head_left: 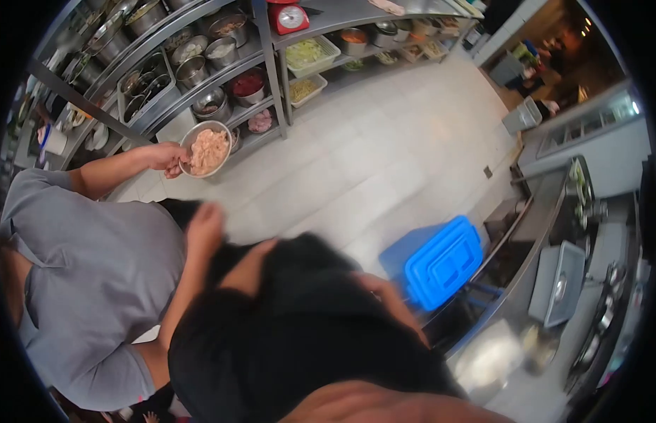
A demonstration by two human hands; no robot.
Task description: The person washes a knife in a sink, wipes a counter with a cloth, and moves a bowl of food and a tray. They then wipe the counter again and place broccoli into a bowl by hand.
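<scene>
Grip on either side cannot be made out: the person's left hand (260,256) and right hand (374,284) are partly hidden and held close to loose black cloth clothing (307,282). A blue rectangular lidded plastic tub (444,264) is seen just beside the right hand, near a grey metal counter (534,217). Farther left, a round metal bowl (189,135) of pale pink meat (209,149) is held by a grey-shirted co-worker (109,247).

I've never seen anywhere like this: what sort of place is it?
Probably a commercial kitchen: metal shelving holds many pots of food, a red scale stands nearby, and a co-worker carries a bowl of what looks like raw meat.
</scene>
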